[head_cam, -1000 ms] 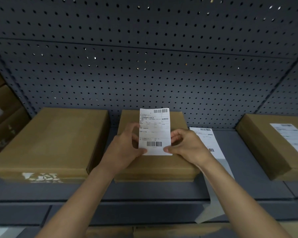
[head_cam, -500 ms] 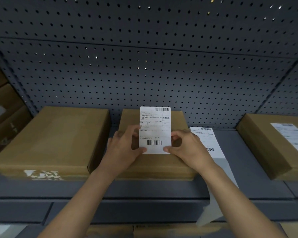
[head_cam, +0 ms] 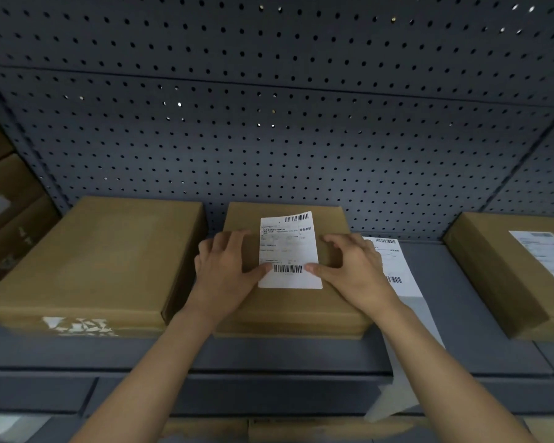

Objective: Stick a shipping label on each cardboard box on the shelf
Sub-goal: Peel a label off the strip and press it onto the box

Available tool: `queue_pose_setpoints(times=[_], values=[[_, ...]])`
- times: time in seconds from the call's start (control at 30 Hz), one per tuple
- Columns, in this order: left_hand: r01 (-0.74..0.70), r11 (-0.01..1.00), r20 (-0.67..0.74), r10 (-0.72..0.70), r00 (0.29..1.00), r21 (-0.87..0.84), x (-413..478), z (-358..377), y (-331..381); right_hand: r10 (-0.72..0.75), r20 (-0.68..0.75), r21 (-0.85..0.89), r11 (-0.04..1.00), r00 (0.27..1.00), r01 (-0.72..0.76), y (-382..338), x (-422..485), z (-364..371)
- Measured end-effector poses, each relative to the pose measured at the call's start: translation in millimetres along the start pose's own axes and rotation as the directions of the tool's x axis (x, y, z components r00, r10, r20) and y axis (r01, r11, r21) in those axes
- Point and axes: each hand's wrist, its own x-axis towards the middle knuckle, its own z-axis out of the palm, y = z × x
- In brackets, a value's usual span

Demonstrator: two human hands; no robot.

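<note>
We are recording a change on the middle cardboard box (head_cam: 288, 311), which is sitting on the grey shelf (head_cam: 461, 314) between two other boxes. Half a second ago the shipping label (head_cam: 288, 247) was being held raised above the box, pinched at its lower edge. It is now lying flat on the lid. The left hand (head_cam: 224, 276) and right hand (head_cam: 355, 273) are resting on the lid either side of it, fingers spread apart and gripping nothing, with each thumb pressing a lower edge near the barcode. We are judging this box to be at the smoothing-down stage. Whether the upper end is fully stuck we cannot tell. On materials, the perforated metal back panel (head_cam: 269, 139) is showing a dark, matt surface with regular round holes. The shelf is looking smooth and painted. The left box (head_cam: 93, 257) is showing plain brown card with crisp edges, no label on top and torn white residue (head_cam: 80, 326) on its front face, so we are counting it as outstanding. The right box (head_cam: 493, 273) is already carrying a white label (head_cam: 547, 254). A white label sheet (head_cam: 397, 266) is lying just beside the middle box, trailing over the shelf edge. The label in hand is looking thin, rectangular and printed with black barcodes.
</note>
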Motion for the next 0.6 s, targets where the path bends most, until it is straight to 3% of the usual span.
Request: queue_pose_setpoints(times=[0.6], values=[[0.135,0.986,-0.025,-0.134,0.991,0.092,81.0,12.1,5.4,0.108,-0.105,-0.105,0.987,0.989,-0.119,-5.8,73.6,11.4]])
